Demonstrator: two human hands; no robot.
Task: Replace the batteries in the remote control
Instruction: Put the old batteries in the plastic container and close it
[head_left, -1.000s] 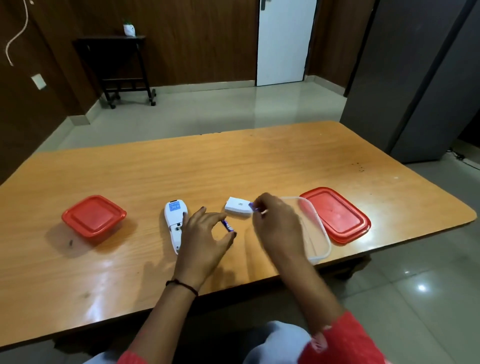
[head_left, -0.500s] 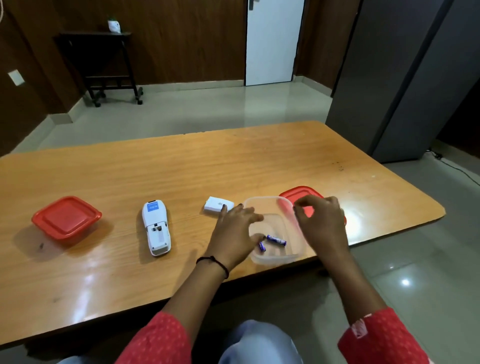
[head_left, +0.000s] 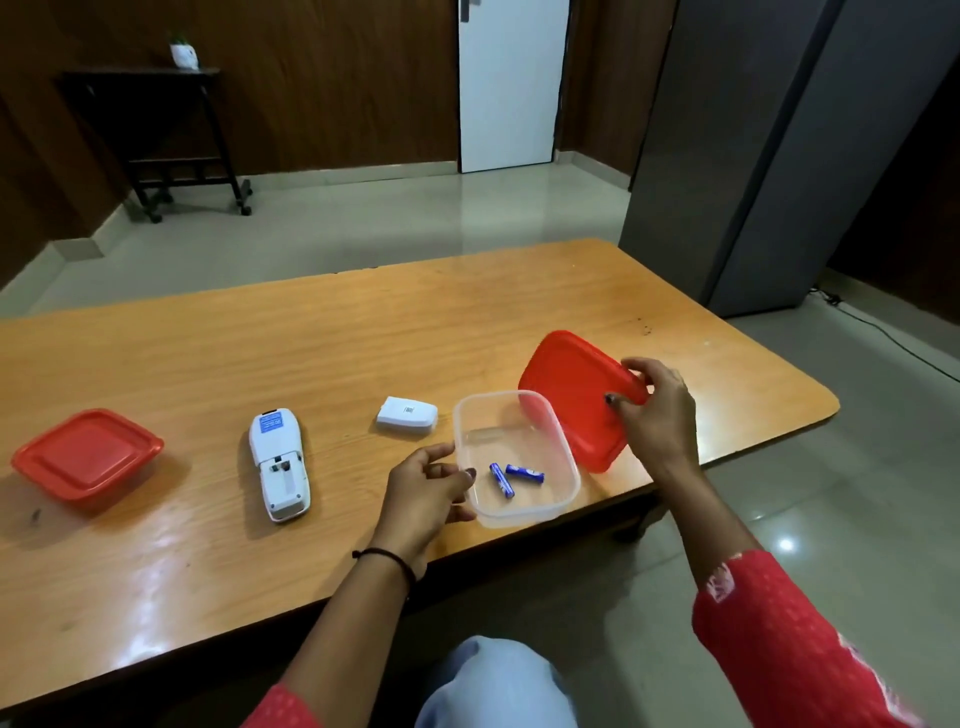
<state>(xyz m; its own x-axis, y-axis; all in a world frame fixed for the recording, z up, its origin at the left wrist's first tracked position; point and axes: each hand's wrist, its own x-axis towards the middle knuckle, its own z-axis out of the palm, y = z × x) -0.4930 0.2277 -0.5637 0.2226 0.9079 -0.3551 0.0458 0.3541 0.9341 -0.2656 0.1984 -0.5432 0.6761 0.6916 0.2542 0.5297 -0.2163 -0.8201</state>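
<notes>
Two small blue cylindrical batteries (head_left: 516, 477) in clear plastic tub (head_left: 563, 457) at surface near edge: light, slick, roll-prone; pinch mid-body. Right hand (head_left: 655, 415) pinches tilted red plastic lid (head_left: 571, 395); left hand (head_left: 428, 493) loosely spread, empty, touching tub.

Dark wood-panelled walls (head_left: 322, 88), white door (head_left: 511, 88), glossy pale tiled floor (head_left: 395, 223). Black trolley table (head_left: 156, 130) far left; tall grey cabinet (head_left: 769, 156) right.

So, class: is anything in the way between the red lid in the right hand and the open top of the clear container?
Nothing visible. The right hand holds the red lid tilted beside the clear container; its opening is clear, with two blue batteries lying low inside and the left hand at its side.
</notes>
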